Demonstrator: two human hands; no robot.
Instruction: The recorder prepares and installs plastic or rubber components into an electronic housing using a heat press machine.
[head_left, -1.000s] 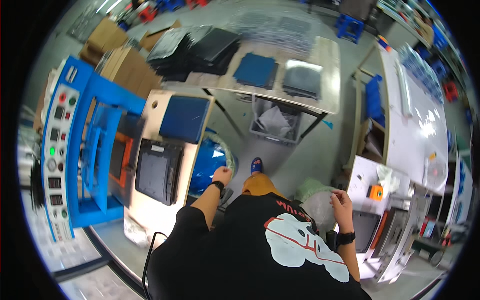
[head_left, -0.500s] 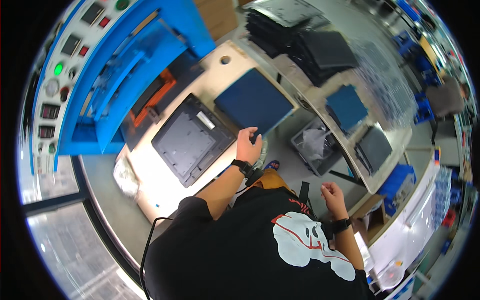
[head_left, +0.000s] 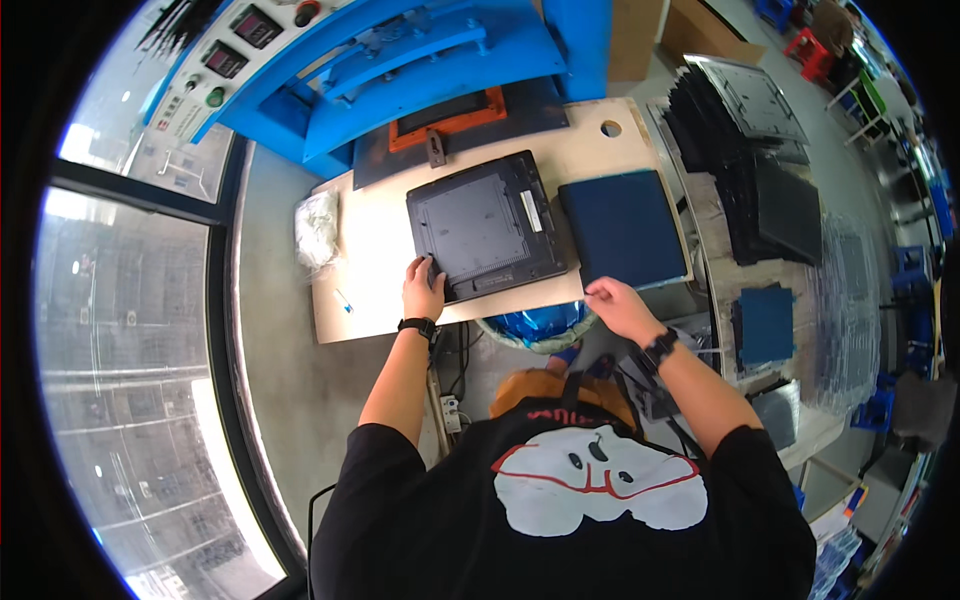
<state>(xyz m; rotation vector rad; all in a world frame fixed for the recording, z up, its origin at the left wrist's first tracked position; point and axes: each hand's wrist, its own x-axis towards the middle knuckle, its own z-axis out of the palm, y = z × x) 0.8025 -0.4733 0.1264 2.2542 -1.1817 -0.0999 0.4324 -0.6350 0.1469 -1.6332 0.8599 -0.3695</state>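
At the left end of the pale table (head_left: 372, 245) I observe a crumpled plastic bundle (head_left: 317, 228); to its right, the left hand (head_left: 424, 290) is at the near-left corner of the black tray (head_left: 485, 228), thumb and fingers apart; I cannot tell whether they grip it. The black tray lies flat at mid-table, in front of the blue press (head_left: 430, 85) and its orange frame (head_left: 450, 120); the blue panel (head_left: 625, 228) lies just beside it, to the right; the right hand (head_left: 625, 310), fingers bent, is at the table's front edge, near that panel; I cannot tell whether it pinches anything; farther right, I register dark stacked sheets (head_left: 785, 210).
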